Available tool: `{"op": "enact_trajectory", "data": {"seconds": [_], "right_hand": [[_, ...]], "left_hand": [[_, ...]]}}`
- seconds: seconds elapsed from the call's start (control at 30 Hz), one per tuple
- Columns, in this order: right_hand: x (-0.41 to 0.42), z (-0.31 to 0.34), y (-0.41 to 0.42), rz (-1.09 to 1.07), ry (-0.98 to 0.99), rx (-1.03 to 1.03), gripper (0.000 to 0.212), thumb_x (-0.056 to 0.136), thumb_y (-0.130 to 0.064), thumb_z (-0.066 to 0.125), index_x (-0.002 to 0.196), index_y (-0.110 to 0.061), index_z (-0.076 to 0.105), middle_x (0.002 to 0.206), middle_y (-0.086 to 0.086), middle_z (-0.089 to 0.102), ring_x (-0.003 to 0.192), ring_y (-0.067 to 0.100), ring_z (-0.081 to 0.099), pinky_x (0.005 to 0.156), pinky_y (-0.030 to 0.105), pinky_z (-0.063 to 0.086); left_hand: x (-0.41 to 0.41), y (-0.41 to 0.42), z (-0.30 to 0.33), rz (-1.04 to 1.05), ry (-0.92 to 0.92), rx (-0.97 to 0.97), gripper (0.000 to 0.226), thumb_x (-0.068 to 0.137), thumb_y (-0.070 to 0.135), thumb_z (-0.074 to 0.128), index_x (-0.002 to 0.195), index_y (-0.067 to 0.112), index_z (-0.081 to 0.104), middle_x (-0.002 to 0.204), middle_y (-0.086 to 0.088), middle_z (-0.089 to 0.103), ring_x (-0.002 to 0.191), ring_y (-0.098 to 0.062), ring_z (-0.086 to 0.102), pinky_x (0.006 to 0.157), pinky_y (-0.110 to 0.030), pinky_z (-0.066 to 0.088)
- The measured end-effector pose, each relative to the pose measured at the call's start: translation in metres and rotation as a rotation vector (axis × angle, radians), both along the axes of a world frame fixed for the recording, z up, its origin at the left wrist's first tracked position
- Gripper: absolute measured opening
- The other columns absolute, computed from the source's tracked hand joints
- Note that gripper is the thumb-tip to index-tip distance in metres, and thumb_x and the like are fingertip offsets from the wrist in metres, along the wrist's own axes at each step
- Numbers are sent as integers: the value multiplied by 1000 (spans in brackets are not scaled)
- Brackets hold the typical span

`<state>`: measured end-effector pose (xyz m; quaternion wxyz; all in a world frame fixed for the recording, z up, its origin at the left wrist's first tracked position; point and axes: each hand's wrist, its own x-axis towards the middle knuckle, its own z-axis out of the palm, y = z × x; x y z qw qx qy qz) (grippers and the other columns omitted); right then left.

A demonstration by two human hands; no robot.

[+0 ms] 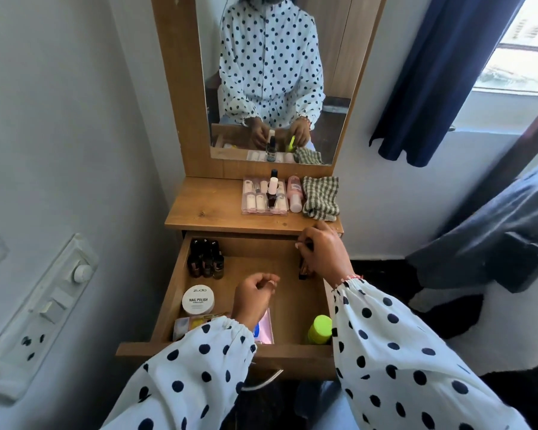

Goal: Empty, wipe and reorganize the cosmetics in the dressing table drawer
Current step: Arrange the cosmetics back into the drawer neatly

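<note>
Here the drawer [180,271] is partly restocked: dark nail polish bottles [206,261] stand in its back-left corner, a nail polish jar [198,300] before them. The left hand [255,294] hovers mid-drawer, fingers loosely curled, holding nothing. The right hand [322,254] grips a small dark bottle [303,270] at the right wall; best set upright, snug against it.

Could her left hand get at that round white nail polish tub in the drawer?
Probably yes. The left hand hovers empty just right of the round white nail polish tub, and nothing lies between them in the open wooden drawer.
</note>
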<state>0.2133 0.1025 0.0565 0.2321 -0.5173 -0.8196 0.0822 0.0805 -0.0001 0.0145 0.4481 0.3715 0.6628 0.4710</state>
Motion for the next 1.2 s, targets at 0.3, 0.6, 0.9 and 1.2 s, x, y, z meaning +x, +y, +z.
{"op": "enact_trajectory", "data": {"seconds": [0.3, 0.6, 0.9, 1.2], "right_hand": [[-38, 48, 26, -15, 233, -92, 24, 82, -14, 63, 106, -12, 62, 106, 7, 60, 94, 22, 57, 77, 25, 42], [-78, 70, 49, 31, 62, -91, 44, 85, -14, 57, 128, -8, 45, 124, 17, 48, 113, 34, 49, 97, 43, 42], [-79, 69, 50, 19, 233, -154, 28, 82, 5, 51, 105, -9, 59, 102, 9, 56, 98, 27, 57, 88, 38, 48], [-87, 93, 40, 136, 408, -357, 19, 82, 4, 59, 98, -4, 63, 89, 14, 66, 79, 24, 61, 79, 40, 51]], "left_hand": [[-30, 38, 50, 83, 114, 114, 14, 91, 12, 52, 90, 16, 65, 94, -4, 65, 90, -18, 60, 75, -24, 48], [-47, 62, 79, 102, 184, 140, 16, 92, 14, 50, 99, 12, 64, 100, -8, 65, 98, -25, 61, 91, -37, 50], [-51, 65, 81, 103, 133, 132, 27, 92, 12, 46, 117, 14, 56, 120, -9, 60, 107, -23, 56, 96, -39, 47], [-58, 73, 95, -59, 76, 221, 42, 92, 5, 48, 133, 11, 46, 131, -9, 55, 122, -22, 50, 107, -36, 37]]}}
